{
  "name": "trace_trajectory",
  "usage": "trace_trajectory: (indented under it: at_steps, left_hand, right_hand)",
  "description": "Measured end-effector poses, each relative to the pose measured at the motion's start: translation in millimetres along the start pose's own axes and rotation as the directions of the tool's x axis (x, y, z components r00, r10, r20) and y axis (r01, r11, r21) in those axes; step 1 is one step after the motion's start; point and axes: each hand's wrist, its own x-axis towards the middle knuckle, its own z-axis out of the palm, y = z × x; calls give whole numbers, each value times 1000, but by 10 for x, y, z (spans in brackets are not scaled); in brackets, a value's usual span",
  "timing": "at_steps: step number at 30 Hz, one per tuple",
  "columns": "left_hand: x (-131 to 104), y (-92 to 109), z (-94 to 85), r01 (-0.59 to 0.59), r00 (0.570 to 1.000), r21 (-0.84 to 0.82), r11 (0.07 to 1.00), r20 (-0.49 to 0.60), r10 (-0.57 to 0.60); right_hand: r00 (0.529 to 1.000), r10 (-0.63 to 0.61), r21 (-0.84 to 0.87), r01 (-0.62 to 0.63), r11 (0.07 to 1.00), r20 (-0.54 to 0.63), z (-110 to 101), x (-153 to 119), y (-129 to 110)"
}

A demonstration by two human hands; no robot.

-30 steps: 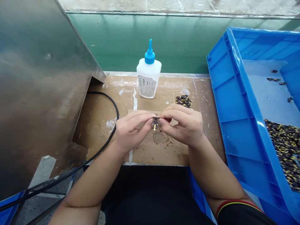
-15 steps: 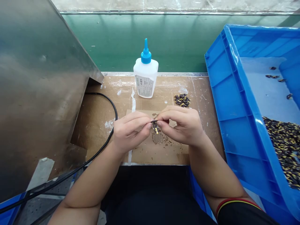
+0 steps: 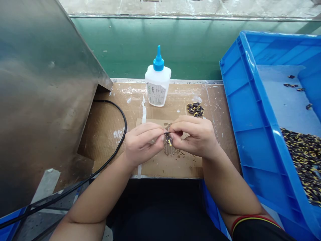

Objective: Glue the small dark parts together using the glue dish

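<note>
Between my two hands is a small black-and-yellow piece [image 3: 169,139], with a thin dark strip along its top. My left hand [image 3: 145,142] pinches the strip's left end between thumb and fingers. On the other side, my right hand [image 3: 194,136] pinches its right end the same way. The fingertips of both hands are close together. Below them lies a cardboard sheet [image 3: 155,164] with a torn, ridged patch and brown scraps. A pile of similar black-and-yellow pieces [image 3: 195,109] sits beyond my right hand.
A white bottle with a blue nozzle cap [image 3: 157,85] stands behind my hands. On the right, a blue crate [image 3: 253,134] holds many black-and-yellow pieces. A black cable [image 3: 122,134] curves along the left, beside a large metal housing [image 3: 47,93].
The whole view has shifted slightly, so things appear a little lower. Both hands keep their pinch, and the small piece between them is tilted a little differently.
</note>
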Motion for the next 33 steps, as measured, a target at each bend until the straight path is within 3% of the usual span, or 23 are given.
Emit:
trace_trajectory:
  at_steps: [9,15,22,27,33]
  left_hand:
    - [-1,-25,-29,-38,997,-56,998,-72,34]
    - [9,-28,-22,-103,991,22,994,-81,104]
    - [-13,-18,-18,-136,985,105,985,-89,146]
    - [-33,-16,-10,-125,979,129,984,-143,143]
    - [-29,-23,-17,-117,983,127,985,-128,134]
  right_hand:
    - [999,42,198,-38,980,-17,-24,12,-34]
    - [997,17,151,-5,989,-79,24,-5,-13]
    - [998,-27,89,32,996,-64,30,-10,-14]
    - [998,-37,81,42,996,-51,42,-14,-22]
    - [997,-51,60,54,997,-54,44,-19,-13]
